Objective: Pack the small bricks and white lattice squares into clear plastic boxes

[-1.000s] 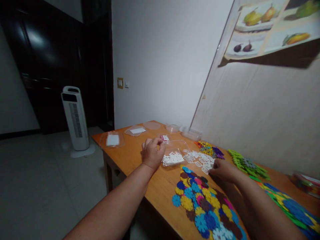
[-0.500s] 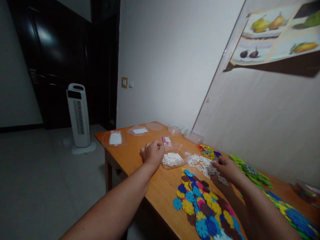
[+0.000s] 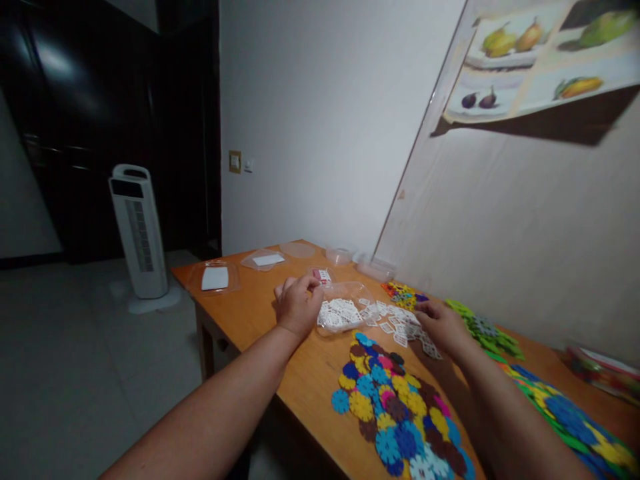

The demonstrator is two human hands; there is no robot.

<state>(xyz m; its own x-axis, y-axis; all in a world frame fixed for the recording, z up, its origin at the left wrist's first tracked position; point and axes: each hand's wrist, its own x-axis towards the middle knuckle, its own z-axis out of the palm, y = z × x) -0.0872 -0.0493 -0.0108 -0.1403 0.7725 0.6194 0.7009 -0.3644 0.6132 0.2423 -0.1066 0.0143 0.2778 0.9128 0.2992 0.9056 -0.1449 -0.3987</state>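
At the left rim of a clear plastic container (image 3: pixel 350 289), my left hand (image 3: pixel 299 305) is closed with curled fingers. White flat lattice pieces (image 3: pixel 340 313) lie heaped inside the container. More loose white pieces (image 3: pixel 400 325) spread over the table from its right side. My right hand (image 3: pixel 443 325) hovers at the far right edge of these loose pieces, thumb and fingers pinched together. What is between those fingertips, if anything, is too small to make out. In front lies a pile of colourful notched plastic discs (image 3: pixel 395 400).
Clear lids (image 3: pixel 297 250) and a round clear tub (image 3: pixel 340 255) sit at the table's far end. Small multicoloured pieces (image 3: pixel 405 295), green pieces (image 3: pixel 487 330) and blue-yellow pieces (image 3: pixel 570 413) line the wall side. A white tower appliance (image 3: pixel 140 233) stands on the floor.
The view has turned slightly to the right. My left hand stays at the container's rim, and my right hand remains pinched over the loose white pieces, slightly farther from their middle.
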